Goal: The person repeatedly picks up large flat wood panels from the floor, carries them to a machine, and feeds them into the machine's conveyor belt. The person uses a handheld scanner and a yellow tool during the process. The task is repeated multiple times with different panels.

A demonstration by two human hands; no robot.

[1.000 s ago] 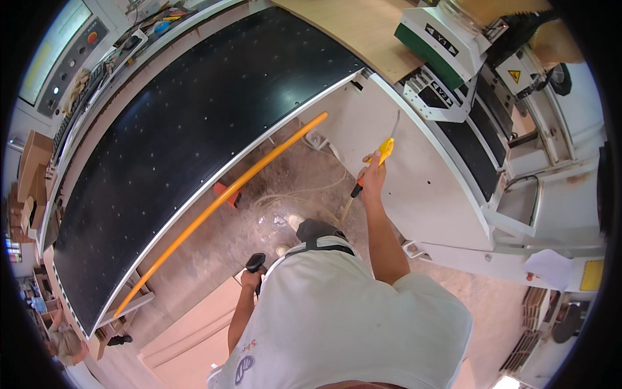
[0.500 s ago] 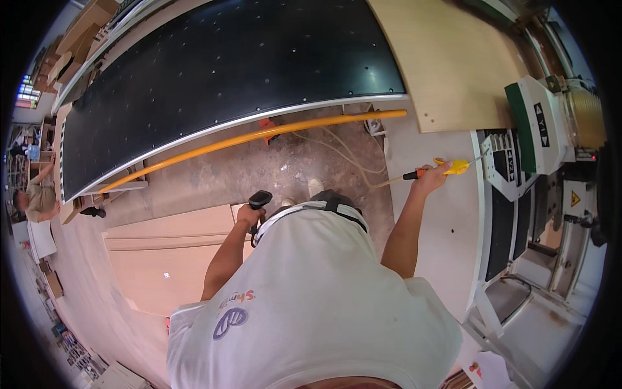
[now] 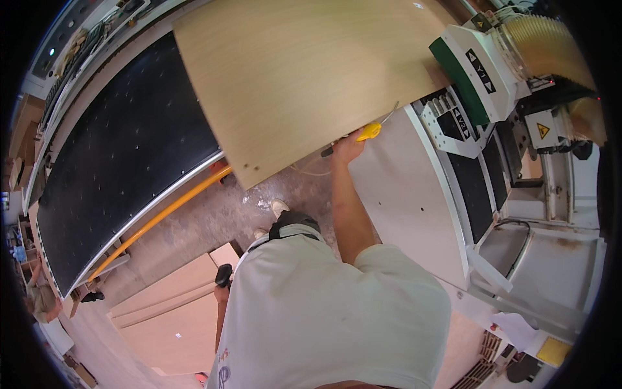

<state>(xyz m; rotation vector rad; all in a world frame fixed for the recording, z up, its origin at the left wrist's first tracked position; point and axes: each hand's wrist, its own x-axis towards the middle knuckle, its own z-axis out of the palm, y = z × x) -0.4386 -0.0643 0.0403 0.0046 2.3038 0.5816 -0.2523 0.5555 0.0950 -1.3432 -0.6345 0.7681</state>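
Note:
My left hand [image 3: 221, 294] is closed around a black handheld scanner [image 3: 223, 275], low at my left side. In my right hand [image 3: 348, 148] is a yellow air blow gun [image 3: 370, 131]. Its thin metal nozzle points up and right, beside the near edge of a large wood-grain board [image 3: 304, 78]. The board spans the upper middle, overlapping a black table [image 3: 123, 149] with small studs. A pale panel surface [image 3: 402, 194] lies under my right forearm. My right fingers are partly hidden by the gun and the board's edge.
A white and green machine head [image 3: 470, 71] with a ribbed hose [image 3: 544, 48] stands at right. An orange bar [image 3: 168, 209] runs along the black table's front. Brown panels [image 3: 168, 318] lie at lower left. Another person [image 3: 42, 295] stands at far left.
The view has turned right. The wood-grain board has slid left, covering the orange bar's right end. My right hand with the blow gun is now at the board's edge; the left is closer to my side.

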